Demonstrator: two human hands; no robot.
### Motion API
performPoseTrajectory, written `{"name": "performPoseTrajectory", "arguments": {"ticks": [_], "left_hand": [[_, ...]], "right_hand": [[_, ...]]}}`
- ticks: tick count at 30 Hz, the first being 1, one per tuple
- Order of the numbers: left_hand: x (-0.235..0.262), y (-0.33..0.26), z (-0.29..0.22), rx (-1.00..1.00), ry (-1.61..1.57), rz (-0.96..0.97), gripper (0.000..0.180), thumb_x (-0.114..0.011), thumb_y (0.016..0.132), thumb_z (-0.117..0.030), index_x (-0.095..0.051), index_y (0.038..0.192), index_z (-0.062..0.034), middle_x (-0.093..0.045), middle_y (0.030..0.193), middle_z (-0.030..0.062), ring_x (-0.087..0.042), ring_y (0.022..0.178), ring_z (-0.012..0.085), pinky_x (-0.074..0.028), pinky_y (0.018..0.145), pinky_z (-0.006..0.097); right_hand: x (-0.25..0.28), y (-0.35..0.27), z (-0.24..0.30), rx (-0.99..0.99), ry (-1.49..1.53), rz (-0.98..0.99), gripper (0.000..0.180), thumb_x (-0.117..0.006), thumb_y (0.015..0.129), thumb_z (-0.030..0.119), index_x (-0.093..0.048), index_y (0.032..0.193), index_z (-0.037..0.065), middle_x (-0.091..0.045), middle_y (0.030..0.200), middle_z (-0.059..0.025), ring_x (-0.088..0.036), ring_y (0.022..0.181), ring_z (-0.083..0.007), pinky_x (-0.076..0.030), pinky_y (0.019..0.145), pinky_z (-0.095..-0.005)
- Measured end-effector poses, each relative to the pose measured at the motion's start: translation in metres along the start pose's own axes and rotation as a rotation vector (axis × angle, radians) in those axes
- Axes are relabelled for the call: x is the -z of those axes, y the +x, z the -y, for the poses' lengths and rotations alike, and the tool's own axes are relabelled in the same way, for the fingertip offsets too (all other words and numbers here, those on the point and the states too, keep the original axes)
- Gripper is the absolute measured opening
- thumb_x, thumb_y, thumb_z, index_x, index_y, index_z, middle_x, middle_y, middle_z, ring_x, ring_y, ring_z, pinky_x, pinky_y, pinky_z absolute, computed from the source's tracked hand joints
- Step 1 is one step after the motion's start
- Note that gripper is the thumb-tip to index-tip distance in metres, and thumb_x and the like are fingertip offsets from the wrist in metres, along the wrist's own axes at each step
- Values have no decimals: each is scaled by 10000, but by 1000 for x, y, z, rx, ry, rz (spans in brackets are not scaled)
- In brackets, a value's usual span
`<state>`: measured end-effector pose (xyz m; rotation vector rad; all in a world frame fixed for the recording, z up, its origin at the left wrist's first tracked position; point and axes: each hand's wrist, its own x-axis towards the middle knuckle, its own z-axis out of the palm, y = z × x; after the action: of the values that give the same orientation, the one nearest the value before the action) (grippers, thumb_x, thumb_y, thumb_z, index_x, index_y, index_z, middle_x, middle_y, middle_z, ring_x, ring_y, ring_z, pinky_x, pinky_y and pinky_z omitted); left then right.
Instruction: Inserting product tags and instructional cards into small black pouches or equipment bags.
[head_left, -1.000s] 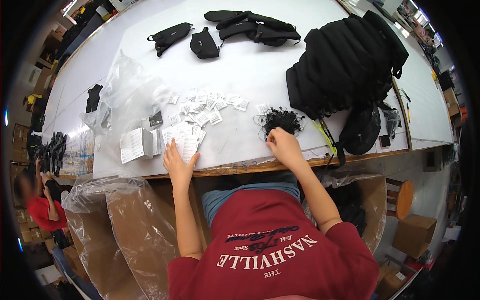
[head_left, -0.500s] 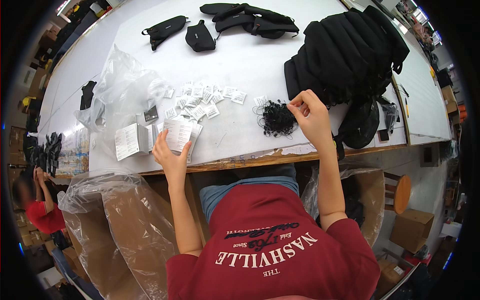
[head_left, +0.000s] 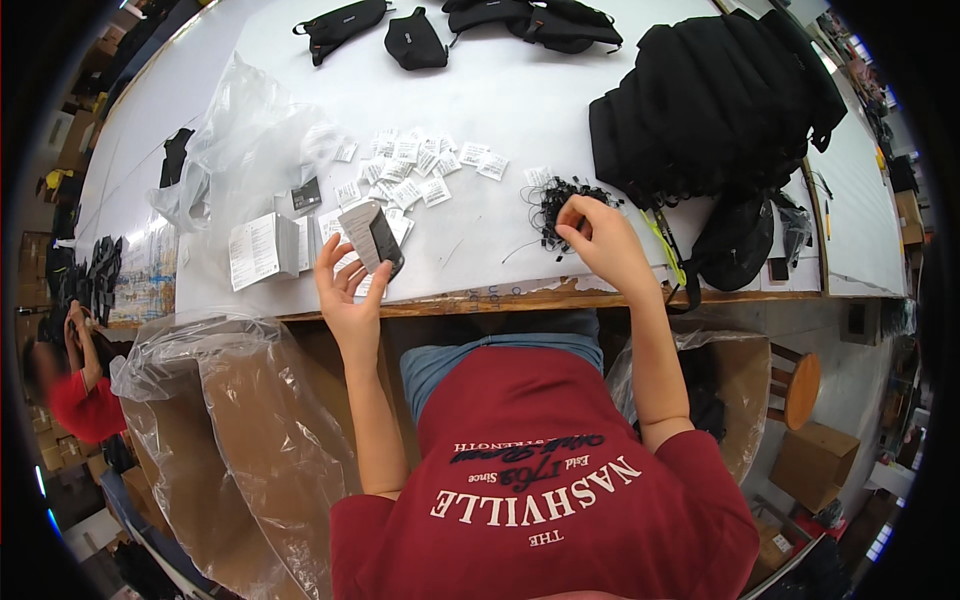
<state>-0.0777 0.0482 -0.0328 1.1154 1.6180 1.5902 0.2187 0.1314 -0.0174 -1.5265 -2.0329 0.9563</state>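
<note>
Between the thumb and fingers of my left hand (head_left: pixel 350 290) is a folded hang tag (head_left: pixel 368 236), printed white on one face and black on the other. It is held tilted above the table, close to more white tags. My right hand (head_left: pixel 608 245) is at a tangled pile of black tag strings (head_left: pixel 556 205), its thumb and fingers pinched at the pile's near right side. Whatever the fingertips grip is hidden or too thin to make out. A stack of white printed tags (head_left: pixel 258 250) stands left of my left hand. Small white packets (head_left: pixel 405 170) lie scattered beyond it.
Black bags (head_left: pixel 710 100) are heaped at the right, and several black pouches (head_left: pixel 415 40) lie along the far side. A crumpled clear plastic bag (head_left: pixel 250 140) sits at the left. Plastic-lined cartons (head_left: pixel 230 440) stand below the table edge (head_left: pixel 450 305). Another person (head_left: pixel 85 400) is at far left.
The tag in my left hand has turned from its printed face to a tilt showing black. My right hand has come down and left onto the string pile. The whole view has shifted slightly.
</note>
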Motion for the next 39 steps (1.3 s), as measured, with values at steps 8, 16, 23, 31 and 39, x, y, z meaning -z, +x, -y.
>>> {"name": "performPoseTrajectory", "arguments": {"ticks": [8,16,23,31,39], "left_hand": [[-15,-23,23,-26,-137,186,379,-672,772,16,-509,1109,-40,-452,1092,42,-490,1016,151,-393,917,292],[-40,-34,-4,46,-31,292,150,-667,815,-23,-554,914,-18,-550,776,5,-508,754,84,-421,740,224],[-51,-50,-24,51,-19,267,158,-661,805,-33,-562,928,-22,-583,762,25,-525,683,92,-446,660,236],[-58,-45,-36,-317,174,283,242,-681,734,8,-588,955,-26,-609,796,76,-572,689,182,-460,635,274],[-62,-50,-39,-326,124,298,268,-685,711,56,-616,954,-31,-634,835,78,-581,703,193,-467,629,283]], "right_hand": [[-43,1,2,190,-210,47,225,-644,807,104,-583,1024,102,-529,1010,-89,-599,881,-287,-490,740,-387],[-77,4,-15,317,-385,117,146,-626,822,114,-525,882,28,-535,923,-103,-597,840,-272,-491,695,-390],[-42,-30,54,155,540,66,58,-585,859,36,-534,842,16,-496,643,-17,-441,545,-93,-360,512,-246],[-40,-35,56,258,430,-130,74,-668,785,23,-609,830,27,-436,596,23,-334,492,-32,-248,440,-215],[-40,-39,56,426,241,-318,137,-716,730,30,-626,831,53,-428,573,-11,-372,462,-115,-312,444,-270]]}}
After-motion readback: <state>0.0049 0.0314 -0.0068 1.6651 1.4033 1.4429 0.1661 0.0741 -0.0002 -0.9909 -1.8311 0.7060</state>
